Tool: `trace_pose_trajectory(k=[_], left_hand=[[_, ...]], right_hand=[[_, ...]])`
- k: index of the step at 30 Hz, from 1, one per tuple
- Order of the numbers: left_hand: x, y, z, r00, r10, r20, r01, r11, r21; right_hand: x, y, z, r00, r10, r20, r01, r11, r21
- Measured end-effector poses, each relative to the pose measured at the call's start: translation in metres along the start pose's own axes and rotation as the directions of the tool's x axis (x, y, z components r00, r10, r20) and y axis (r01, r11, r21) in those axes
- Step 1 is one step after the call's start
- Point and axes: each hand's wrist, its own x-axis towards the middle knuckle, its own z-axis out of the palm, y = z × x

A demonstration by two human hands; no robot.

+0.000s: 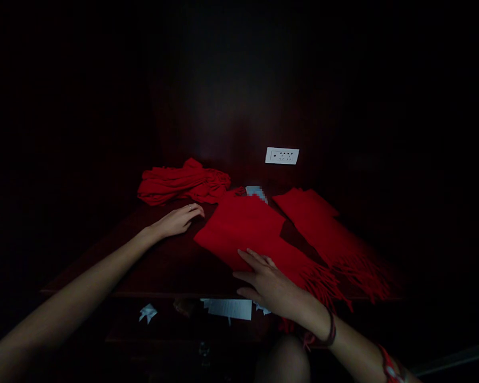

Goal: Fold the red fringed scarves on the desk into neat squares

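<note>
A folded red scarf (247, 223) with a fringed end lies across the middle of the dark table. My right hand (269, 284) is over its near edge, fingers spread and holding nothing; whether the fingertips press on the cloth is hard to tell. Just left of this scarf, my left hand (179, 219) rests low over the tabletop, its fingers loosely bent and nothing visible in them. Farther back on the left sits a bunched heap of red cloth (179, 183). To the right lies another folded red scarf (311, 221), its fringe toward the near right edge.
Behind the table, a white socket panel (282, 156) is set in the dark wall. A pale blurred item (255, 192) lies behind the middle scarf. Under the tabletop, an open compartment holds printed paper (229, 308) and a crumpled white piece (147, 313). The surroundings are very dark.
</note>
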Motion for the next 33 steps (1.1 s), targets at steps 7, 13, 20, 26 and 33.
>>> trace_pose_trajectory(k=[7,13,20,26,33], left_hand=[[0.0,0.033,-0.004,0.964,0.238,0.115,-0.235,0.971,-0.035],[0.005,0.034,0.013,0.98,0.196,0.025,-0.195,0.94,0.281],[0.003,0.032,0.011,0.977,0.184,0.105,-0.193,0.978,0.081],[0.015,0.013,-0.032,0.905,0.272,0.327,-0.149,0.922,-0.357],[0.114,-0.007,-0.011,0.991,-0.024,0.129,0.045,0.986,-0.159]], right_hand=[[0.023,-0.015,0.016,0.961,0.229,-0.156,-0.251,0.959,-0.135],[0.03,-0.005,0.02,0.98,0.078,-0.184,-0.141,0.921,-0.362],[0.015,0.007,0.013,0.997,-0.079,0.003,0.078,0.977,-0.2],[0.016,0.029,-0.044,0.982,-0.153,0.113,0.116,0.953,0.278],[0.068,0.119,-0.063,0.822,0.565,0.069,-0.567,0.824,0.007]])
